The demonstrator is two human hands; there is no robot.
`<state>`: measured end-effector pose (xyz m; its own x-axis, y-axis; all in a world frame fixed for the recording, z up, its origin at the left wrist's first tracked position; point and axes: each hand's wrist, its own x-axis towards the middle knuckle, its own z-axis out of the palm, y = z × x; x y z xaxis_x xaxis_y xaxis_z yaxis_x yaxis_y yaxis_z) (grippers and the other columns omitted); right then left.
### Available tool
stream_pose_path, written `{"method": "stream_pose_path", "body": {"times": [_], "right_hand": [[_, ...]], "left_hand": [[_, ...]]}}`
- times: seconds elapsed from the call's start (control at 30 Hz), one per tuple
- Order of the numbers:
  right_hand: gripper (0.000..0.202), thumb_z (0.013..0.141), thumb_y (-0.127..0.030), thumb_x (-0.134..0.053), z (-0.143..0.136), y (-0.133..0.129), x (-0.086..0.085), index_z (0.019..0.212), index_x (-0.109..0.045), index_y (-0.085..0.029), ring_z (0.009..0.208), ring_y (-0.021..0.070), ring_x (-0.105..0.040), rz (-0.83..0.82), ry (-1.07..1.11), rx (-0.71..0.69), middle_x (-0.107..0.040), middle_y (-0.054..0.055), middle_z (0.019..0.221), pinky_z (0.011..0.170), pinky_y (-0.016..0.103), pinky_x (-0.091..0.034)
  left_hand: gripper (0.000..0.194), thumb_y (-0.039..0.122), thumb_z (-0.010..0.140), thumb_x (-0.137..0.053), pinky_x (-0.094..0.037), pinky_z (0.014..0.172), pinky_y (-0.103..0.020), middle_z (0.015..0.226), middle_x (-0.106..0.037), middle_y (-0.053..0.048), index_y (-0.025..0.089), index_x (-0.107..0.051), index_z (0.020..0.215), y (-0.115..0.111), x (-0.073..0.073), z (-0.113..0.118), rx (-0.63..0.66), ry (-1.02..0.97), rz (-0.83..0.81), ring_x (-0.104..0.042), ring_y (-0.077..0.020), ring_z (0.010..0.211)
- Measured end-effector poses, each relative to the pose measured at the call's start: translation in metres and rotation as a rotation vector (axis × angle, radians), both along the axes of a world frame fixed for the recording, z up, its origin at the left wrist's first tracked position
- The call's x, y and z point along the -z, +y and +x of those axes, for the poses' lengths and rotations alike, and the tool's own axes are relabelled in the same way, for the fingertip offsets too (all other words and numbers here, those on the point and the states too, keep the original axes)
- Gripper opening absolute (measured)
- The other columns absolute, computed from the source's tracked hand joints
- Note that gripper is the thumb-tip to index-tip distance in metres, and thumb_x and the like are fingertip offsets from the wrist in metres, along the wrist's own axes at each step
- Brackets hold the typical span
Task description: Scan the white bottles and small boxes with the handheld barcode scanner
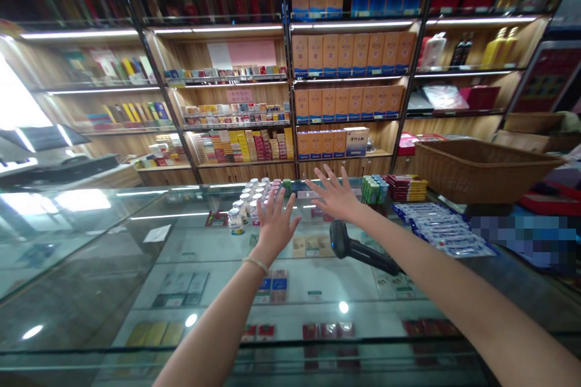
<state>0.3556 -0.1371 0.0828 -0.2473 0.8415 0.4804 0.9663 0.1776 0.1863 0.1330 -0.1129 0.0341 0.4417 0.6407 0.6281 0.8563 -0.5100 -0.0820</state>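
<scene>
Both arms reach forward over a glass counter (218, 278). My left hand (275, 224) has its fingers spread and holds nothing; a pale bracelet (256, 264) circles its wrist. Just beyond and left of it stands a group of small white bottles (236, 221) with pale lids, partly hidden by the hand. My right hand (334, 195) is also empty, fingers apart, palm down. Below it on the glass lies a black handheld barcode scanner (361, 249), its handle end passing behind my right forearm. Green cans or packs (373, 188) stand to the right of that hand.
A stack of red and yellow packs (405, 187) sits beside a brown woven basket (485, 166). Blue-and-white packets (442, 230) lie in front of it. Boxed goods fill the shelves (351, 78) behind. A paper slip (157, 233) rests on the left glass.
</scene>
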Motion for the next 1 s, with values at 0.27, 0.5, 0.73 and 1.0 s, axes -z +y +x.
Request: {"method": "stream_pose_path", "body": {"times": [0.27, 0.5, 0.73, 1.0], "right_hand": [[0.061, 0.104, -0.054, -0.038, 0.014, -0.034, -0.008, 0.162, -0.033, -0.036, 0.16, 0.0364, -0.013, -0.017, 0.036, 0.029, -0.02, 0.008, 0.174, 0.123, 0.073, -0.006], [0.059, 0.105, -0.052, -0.04, 0.043, -0.055, -0.007, 0.161, -0.038, -0.034, 0.16, 0.0364, -0.015, 0.008, 0.034, 0.063, -0.025, 0.009, 0.172, 0.124, 0.071, -0.007], [0.058, 0.105, -0.051, -0.042, 0.074, -0.069, 0.005, 0.16, -0.04, -0.033, 0.159, 0.0368, -0.018, 0.007, 0.044, 0.113, -0.026, 0.01, 0.172, 0.123, 0.072, -0.01], [0.056, 0.104, -0.049, -0.045, 0.104, -0.072, 0.013, 0.158, -0.042, -0.034, 0.158, 0.0367, -0.022, 0.033, 0.066, 0.163, -0.031, 0.01, 0.17, 0.123, 0.071, -0.009]], "left_hand": [[0.057, 0.044, 0.1, -0.05, 0.001, 0.126, -0.067, 0.17, -0.029, -0.014, 0.025, -0.05, 0.153, -0.008, -0.011, 0.007, -0.006, -0.018, 0.032, -0.019, -0.0349, 0.16], [0.053, 0.041, 0.101, -0.05, -0.001, 0.126, -0.066, 0.167, -0.036, -0.015, 0.025, -0.053, 0.151, -0.014, -0.027, 0.026, 0.034, 0.006, 0.07, -0.025, -0.0349, 0.158], [0.056, 0.042, 0.099, -0.054, -0.007, 0.126, -0.068, 0.164, -0.041, -0.016, 0.023, -0.053, 0.151, -0.022, -0.035, 0.069, 0.077, -0.042, 0.075, -0.029, -0.0378, 0.155], [0.054, 0.043, 0.099, -0.053, -0.01, 0.125, -0.072, 0.166, -0.039, -0.015, 0.024, -0.054, 0.15, -0.028, -0.039, 0.108, 0.085, -0.094, -0.005, -0.028, -0.0389, 0.156]]}}
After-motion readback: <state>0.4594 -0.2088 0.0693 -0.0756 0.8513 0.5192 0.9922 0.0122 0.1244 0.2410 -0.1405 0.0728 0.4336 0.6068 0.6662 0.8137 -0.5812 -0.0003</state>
